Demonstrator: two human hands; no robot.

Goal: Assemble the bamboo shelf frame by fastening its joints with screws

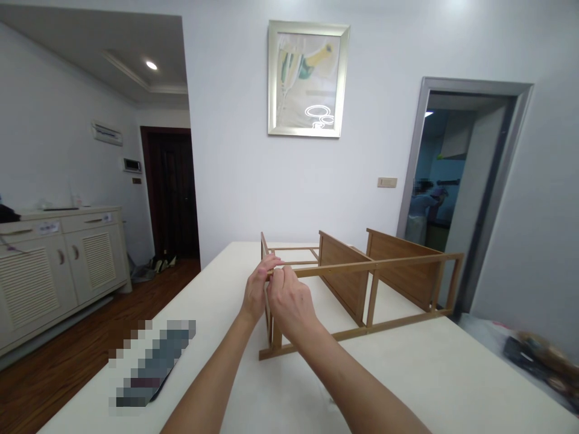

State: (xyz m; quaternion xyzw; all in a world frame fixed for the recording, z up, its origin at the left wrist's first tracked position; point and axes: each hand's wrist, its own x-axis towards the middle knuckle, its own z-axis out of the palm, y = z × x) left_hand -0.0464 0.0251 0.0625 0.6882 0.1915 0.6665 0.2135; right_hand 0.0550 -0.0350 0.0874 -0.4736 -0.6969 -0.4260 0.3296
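Note:
A wooden shelf rack [335,269] with brown slatless panels lies on its side on the white table [407,374]. My left hand [257,290] is closed around its near left end, by the upper corner, with the fingers over the top. Right beside it, my right hand [292,296] is closed at the end of the upper long rail, its fingers curled at the same corner. The two hands almost touch. Whether a small part sits between my right fingertips is hidden by the knuckles.
On the table's left side lies a flat dark object [158,364], blurred out by blocks. A white cabinet [90,253] stands at the left. Beyond the doorway [434,181] a person is in another room. Bundled items [538,361] lie past the table's right edge.

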